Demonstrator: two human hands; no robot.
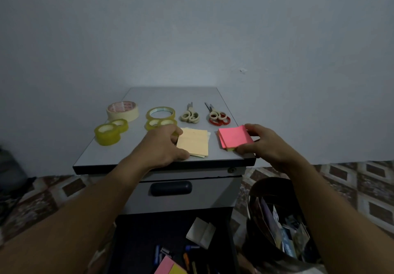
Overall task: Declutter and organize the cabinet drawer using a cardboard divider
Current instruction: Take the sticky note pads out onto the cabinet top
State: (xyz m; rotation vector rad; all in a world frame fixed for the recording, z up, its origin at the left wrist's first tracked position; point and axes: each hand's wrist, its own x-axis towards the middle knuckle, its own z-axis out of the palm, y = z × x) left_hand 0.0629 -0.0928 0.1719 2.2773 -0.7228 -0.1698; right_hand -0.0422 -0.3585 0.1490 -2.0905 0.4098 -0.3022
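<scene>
Open at the bottom centre of the frame, the drawer [149, 241] sits nearest the camera, still cluttered: pens, a folded white paper [201, 232] and a pink-and-yellow pad [170, 267] lie loose in it. No cardboard divider is visible anywhere, so that step looks not yet begun. At lower right a dark bin [277, 220] stands beside the cabinet, full of scraps, probably the discards.

Above the drawer, the cabinet top serves as a counter [170, 94] for sorting, with like things grouped: tape rolls [122, 110] at left, two pairs of scissors [190, 114] in the back row at centre right.

Along the near edge lie the sticky notes. The left hand [164, 145] rests on the left side of the cream note stack [194, 143], thumb at its near corner, seemingly squaring it. The right hand [264, 141] pinches the pink note stack [234, 138] between thumb at the near corner and fingers at the far one. Both stacks rest on the counter, just beside each other, kept apart by colour.
</scene>
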